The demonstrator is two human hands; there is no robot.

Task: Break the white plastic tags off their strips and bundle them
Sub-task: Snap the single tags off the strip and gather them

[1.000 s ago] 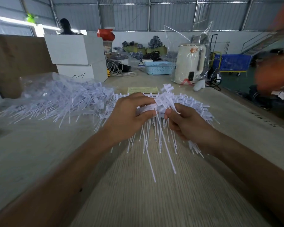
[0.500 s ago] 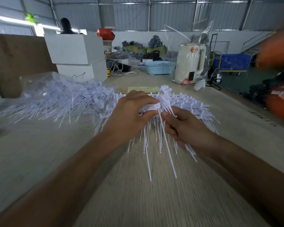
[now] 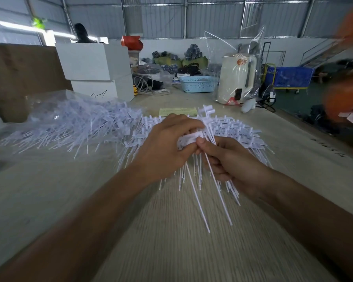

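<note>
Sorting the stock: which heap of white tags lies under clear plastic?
The loose tag heap at far left, under the clear plastic sheet. The tag strips behind the hands lie uncovered.

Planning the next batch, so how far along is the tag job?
Done: a loose pile of tags lies at the left, by the look already broken off. No tied bundle shows. In hand: the left hand grips a gathered bunch by the heads, and the right hand pinches stems beside it. Left: tags still on strips behind the hands, so plenty seems to remain.
</note>
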